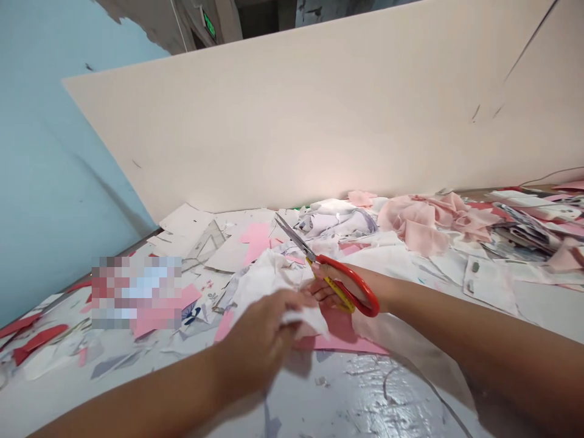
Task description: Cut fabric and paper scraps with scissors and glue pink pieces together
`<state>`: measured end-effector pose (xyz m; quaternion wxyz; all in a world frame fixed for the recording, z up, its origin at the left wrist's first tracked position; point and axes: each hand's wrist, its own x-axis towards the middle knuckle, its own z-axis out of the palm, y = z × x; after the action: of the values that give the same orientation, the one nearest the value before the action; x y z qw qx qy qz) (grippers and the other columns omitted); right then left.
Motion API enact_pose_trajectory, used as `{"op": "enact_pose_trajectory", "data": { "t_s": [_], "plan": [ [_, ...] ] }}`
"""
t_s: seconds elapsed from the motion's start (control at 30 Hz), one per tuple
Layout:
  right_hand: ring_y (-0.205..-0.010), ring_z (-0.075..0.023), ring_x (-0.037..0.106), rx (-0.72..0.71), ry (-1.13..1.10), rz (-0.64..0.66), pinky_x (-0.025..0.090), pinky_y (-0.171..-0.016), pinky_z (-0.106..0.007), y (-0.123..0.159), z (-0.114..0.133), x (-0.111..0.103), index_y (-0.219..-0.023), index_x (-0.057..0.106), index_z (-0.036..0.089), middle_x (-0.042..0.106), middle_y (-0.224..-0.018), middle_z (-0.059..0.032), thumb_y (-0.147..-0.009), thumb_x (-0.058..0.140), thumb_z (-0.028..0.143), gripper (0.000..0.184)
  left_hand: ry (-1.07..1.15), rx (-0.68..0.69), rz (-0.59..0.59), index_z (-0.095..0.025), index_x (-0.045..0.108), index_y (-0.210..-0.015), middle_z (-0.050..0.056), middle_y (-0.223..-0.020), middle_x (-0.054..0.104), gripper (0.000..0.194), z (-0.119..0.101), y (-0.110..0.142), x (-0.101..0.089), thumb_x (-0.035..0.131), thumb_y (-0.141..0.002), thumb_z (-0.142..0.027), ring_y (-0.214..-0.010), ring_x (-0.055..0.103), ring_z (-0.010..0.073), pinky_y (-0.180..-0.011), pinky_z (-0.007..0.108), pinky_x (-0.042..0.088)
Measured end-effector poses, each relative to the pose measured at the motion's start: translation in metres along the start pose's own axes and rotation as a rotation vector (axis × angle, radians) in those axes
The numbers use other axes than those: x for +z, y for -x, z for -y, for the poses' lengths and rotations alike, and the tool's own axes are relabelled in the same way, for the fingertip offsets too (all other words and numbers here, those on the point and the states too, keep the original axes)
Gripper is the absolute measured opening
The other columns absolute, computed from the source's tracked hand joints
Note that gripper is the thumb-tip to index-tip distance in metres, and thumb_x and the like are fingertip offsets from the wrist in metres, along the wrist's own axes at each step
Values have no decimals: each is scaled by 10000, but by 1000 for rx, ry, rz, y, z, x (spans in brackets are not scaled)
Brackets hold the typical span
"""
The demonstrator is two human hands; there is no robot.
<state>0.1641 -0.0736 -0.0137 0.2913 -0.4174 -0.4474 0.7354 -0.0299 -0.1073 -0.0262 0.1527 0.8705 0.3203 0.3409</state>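
Observation:
My left hand [264, 331] pinches the edge of a white piece of cloth [269, 277] between thumb and fingers. Just beyond it, my right hand [325, 293] holds a pair of scissors [349, 283] with red handles, the metal blades pointing up and to the left, away from the cloth. A yellow strip with dark marks [340, 294] runs along the handles; whether it belongs to the scissors I cannot tell. Under the hands, a pink sheet [347, 342] lies on the white tabletop [356, 389]. The right fingertips are close to the cloth, and their contact with it is unclear.
Crumpled pink fabric [424, 222] and pale printed fabric [337, 220] lie along the back. Clear set squares [207, 243] rest among paper pieces at the left. Red scraps [39, 344] are scattered at far left. A tall cream panel [292, 121] closes off the rear edge.

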Motion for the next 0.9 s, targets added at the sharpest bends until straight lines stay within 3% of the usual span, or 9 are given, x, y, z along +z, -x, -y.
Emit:
{"op": "enact_pose_trajectory", "data": {
  "t_s": [0.1, 0.2, 0.37, 0.53, 0.77, 0.9],
  "plan": [
    [-842, -151, 615, 25, 93, -36, 435, -730, -231, 2, 2, 4, -848, 590, 151, 656, -869, -77, -764, 524, 524, 388, -207, 513, 56, -178, 522, -852, 69, -885, 687, 100, -10, 13, 11, 471, -773, -145, -849, 631, 159, -772, 287, 500],
    [-926, -186, 603, 20, 163, -46, 424, -812, -280, 3, 3, 6, -892, 596, 137, 643, -971, -117, -802, 454, 535, 432, -371, 739, 13, -156, 534, -717, 68, -875, 697, 56, -17, 20, 15, 523, -771, -167, -885, 627, 175, -807, 296, 499],
    [-983, -210, 584, -73, 237, -57, 445, -823, -297, 2, -5, 4, -925, 585, 154, 612, -1055, -123, -742, 512, 575, 464, -434, 828, 38, -155, 548, -662, 69, -873, 699, 94, -20, 23, 13, 524, -749, -129, -885, 630, 194, -761, 297, 527],
    [-952, -195, 591, -98, 249, -63, 461, -796, -284, 3, -7, 5, -927, 571, 166, 609, -1046, -114, -733, 511, 588, 468, -384, 834, 7, -146, 570, -668, 72, -828, 701, 118, -20, 26, 14, 494, -749, -106, -848, 639, 188, -750, 278, 531],
    [-813, -176, 614, -108, 195, -55, 466, -685, -263, 0, -4, 6, -791, 529, 159, 634, -882, -91, -720, 586, 505, 358, -318, 761, -24, -136, 536, -703, 96, -832, 698, 100, -17, 24, 9, 475, -782, -131, -836, 642, 187, -734, 301, 536],
    [-630, -133, 581, -150, 83, -18, 443, -596, -246, -2, -1, -4, -686, 474, 174, 588, -663, -16, -697, 621, 475, 335, -268, 726, -34, -138, 507, -706, 110, -800, 697, 112, -12, 19, 4, 471, -804, -181, -785, 647, 180, -668, 287, 544]
  ]
}}
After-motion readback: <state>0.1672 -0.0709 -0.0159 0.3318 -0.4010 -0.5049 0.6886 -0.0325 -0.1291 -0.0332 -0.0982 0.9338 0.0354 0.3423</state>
